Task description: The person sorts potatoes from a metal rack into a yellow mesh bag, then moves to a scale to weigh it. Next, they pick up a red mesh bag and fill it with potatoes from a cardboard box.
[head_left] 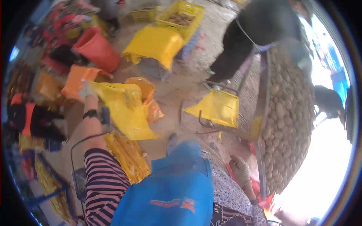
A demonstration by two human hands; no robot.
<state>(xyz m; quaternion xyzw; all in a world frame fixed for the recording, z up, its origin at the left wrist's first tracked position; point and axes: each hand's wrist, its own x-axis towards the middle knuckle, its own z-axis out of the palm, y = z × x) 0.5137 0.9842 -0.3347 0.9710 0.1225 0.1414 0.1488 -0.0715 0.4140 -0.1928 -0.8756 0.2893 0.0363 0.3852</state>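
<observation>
My left hand [87, 91], in a pale glove, reaches out to the left, closed on the upper corner of a yellow mesh sack [126, 109]. The sack hangs loose and flat toward my knees, in front of an orange mesh sack [142, 89]. My right hand [240, 169], also gloved, hangs low beside the near end of a sorting table. Its fingers look loosely bent and apart, with nothing visible in them. Heaped on that table are round brown potatoes [281, 116]. A blue apron [166, 192] covers my lap.
A yellow-covered stool [154, 45] and a yellow crate [194, 13] with potatoes stand ahead. A red bucket [97, 49] is at the far left. A metal frame holds a yellow sack [224, 107] beside the table. Folded yellow sacks [126, 158] lie near my left leg. A person in dark clothes [260, 30] bends over the table.
</observation>
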